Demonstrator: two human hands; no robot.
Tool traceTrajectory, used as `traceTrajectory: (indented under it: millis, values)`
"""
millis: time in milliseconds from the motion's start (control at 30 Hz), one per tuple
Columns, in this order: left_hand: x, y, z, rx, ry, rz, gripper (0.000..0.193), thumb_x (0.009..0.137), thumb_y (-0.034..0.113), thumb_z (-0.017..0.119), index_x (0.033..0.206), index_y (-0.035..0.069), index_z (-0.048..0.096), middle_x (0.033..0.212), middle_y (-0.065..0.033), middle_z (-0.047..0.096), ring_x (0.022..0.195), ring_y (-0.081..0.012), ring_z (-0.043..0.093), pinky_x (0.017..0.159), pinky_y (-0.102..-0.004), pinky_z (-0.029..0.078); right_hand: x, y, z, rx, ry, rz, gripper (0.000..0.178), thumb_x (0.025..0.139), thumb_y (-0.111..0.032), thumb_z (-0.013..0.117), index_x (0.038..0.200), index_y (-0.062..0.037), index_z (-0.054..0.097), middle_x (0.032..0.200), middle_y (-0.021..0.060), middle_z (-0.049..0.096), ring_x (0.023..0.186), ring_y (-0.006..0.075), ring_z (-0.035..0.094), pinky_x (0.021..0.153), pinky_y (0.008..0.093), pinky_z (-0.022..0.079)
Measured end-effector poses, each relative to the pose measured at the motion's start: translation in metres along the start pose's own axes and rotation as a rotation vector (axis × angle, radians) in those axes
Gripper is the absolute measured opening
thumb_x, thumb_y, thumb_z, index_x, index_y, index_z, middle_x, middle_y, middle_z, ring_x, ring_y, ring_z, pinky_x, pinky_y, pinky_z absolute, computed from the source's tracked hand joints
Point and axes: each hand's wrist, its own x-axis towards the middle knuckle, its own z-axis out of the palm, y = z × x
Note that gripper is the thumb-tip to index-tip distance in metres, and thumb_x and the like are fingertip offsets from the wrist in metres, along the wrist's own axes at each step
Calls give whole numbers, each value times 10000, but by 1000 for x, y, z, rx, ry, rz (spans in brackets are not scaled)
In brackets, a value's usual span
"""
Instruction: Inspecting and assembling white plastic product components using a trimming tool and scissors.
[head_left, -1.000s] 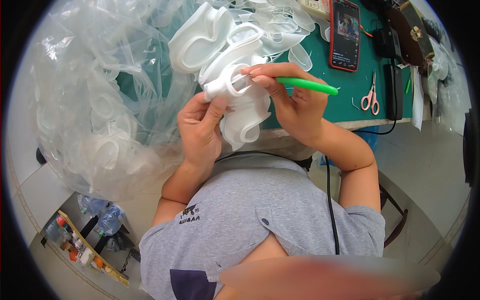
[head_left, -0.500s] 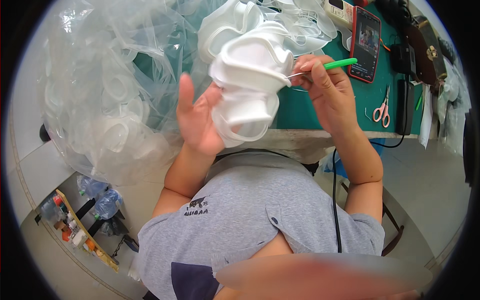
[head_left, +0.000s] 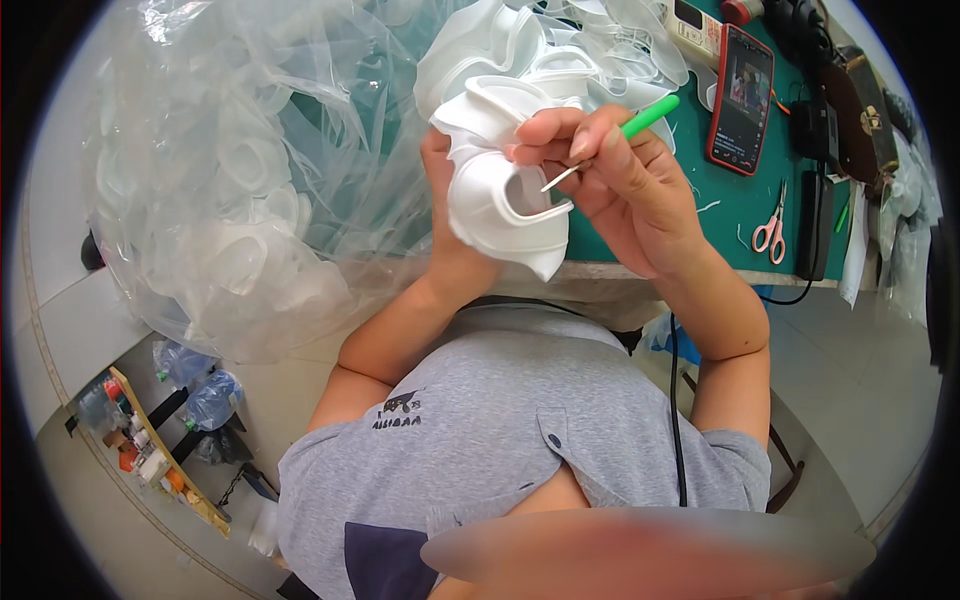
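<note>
White piece [head_left: 482,205] turned since half second ago: round opening now shows toward right hand [head_left: 640,185]. Left hand [head_left: 450,235], palm spread then, now mostly behind piece; its grip cannot be told. Right hand pinches green-handled tool [head_left: 651,117], handle steeper, tip at opening, contact unclear. Piece held above desk [head_left: 725,230] edge. Rim seems better presented to tool.

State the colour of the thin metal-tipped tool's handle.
The handle is bright green; it shows best in the head view.
</note>
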Motion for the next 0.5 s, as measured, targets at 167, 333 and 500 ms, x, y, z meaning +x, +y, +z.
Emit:
traceTrajectory:
  millis: [167,333,500]
  values:
    - [13,20,2,-231,-87,-113,1024,774,751,495,1429,-3,265,1404,-163,406,1295,-302,402,1084,-435,318,-3,-8,-11,-410,14,-247,218,1002,-232,449,1016,-46,562,1099,150,586,1046,246,589,974,385,416]
    - [20,39,-12,-1160,-222,-384,887,872,660,409,1453,19,218,1504,-196,235,1371,-389,264,1117,-533,248,-10,-2,-16,-813,167,-340,224,1000,-226,457,1041,-26,551,1078,153,622,981,218,617,871,337,482]
    - [22,40,1,-1236,-321,-338,639,922,273,508,1435,-9,252,1457,-204,329,1338,-361,340,1119,-487,275,-5,-9,-3,-242,147,-170,253,1016,-249,405,1058,-34,530,1185,191,583,1000,216,628,872,339,522]
